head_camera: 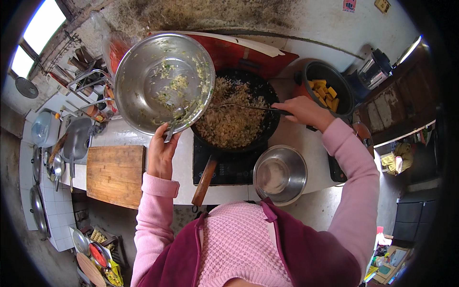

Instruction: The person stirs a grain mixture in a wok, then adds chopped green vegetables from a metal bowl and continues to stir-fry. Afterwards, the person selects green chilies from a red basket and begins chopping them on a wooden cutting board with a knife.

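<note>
My left hand point(163, 152) grips the near rim of a large stainless steel bowl point(140, 93), tilted beside the wok, with a metal spoon point(172, 129) pinned at its rim. Bits of rice and greens cling inside the bowl. In my right hand point(301, 111) is the dark handle of a metal cooking utensil point(247, 106), whose far end lies in the food. A black wok point(270, 125) with a wooden handle point(205, 179) holds fried rice point(229, 129) and stands on a black induction cooker point(229, 168). The utensil's head is partly buried, so its shape is hidden.
An empty steel bowl point(280, 175) sits right of the cooker, near the counter edge. A wooden cutting board point(114, 175) lies left, by the sink point(76, 138). Behind my right hand stands a pot point(304, 84) with yellow-orange chunks, beside a blender point(374, 70).
</note>
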The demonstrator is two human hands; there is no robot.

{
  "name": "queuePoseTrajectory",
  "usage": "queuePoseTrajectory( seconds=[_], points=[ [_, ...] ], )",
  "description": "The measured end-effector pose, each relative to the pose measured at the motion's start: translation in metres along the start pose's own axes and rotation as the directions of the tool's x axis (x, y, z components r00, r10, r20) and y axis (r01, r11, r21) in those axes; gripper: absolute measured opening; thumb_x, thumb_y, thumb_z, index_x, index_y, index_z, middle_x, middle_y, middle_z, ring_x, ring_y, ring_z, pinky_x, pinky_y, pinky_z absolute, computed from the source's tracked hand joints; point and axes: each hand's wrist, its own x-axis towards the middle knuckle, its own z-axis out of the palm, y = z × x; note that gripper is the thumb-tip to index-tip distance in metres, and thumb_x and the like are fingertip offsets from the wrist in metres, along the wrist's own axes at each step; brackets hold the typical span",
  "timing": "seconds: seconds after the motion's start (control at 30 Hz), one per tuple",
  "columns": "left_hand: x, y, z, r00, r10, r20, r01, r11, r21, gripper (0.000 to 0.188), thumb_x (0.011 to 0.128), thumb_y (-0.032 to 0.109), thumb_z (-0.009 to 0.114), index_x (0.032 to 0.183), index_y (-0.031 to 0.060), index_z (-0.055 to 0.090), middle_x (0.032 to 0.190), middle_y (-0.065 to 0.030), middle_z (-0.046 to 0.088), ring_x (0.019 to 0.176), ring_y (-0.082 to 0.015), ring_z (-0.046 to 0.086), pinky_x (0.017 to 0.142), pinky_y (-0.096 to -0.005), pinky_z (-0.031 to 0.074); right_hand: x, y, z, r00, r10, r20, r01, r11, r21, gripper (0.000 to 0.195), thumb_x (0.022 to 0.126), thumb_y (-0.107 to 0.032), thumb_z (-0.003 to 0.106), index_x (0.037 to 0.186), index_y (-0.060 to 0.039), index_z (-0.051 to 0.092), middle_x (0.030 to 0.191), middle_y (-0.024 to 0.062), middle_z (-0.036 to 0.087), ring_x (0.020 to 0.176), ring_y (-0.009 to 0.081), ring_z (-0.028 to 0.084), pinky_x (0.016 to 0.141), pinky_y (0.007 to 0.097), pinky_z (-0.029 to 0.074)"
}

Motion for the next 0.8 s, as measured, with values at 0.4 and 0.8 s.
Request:
queuePoseTrajectory(
  seconds=[0.4,0.8],
  points=[
    [0.001,0.001,-0.005,0.999,0.017,-0.042,-0.017,1.0,0.002,0.012,0.087,-0.002,0.054,0.096,-0.0098,0.051,0.108,-0.023,0.056,0.101,-0.034,0.058,0.093,-0.0486,0.05,0.023,0.07,0.031,0.886,0.46,0.055,-0.461,0.868,0.182,0.04,0.089,-0.026,0.055,0.126,-0.0107,0.055,0.096,0.0185,0.065,0.088,0.0343,0.062,0.076,0.043,0.049],
    [-0.002,0.014,-0.02,0.997,0.033,-0.076,-0.03,0.999,0.032,0.014,0.087,-0.002,0.053,0.098,-0.0101,0.052,0.107,-0.0228,0.058,0.102,-0.0333,0.058,0.095,-0.0478,0.049,0.073,0.054,0.069,0.853,0.208,0.478,-0.521,0.392,0.758,0.04,0.095,-0.024,0.048,0.13,-0.0044,0.05,0.066,0.0046,0.058,0.041,0.0106,0.046,0.04,0.0268,0.039]
  ],
)
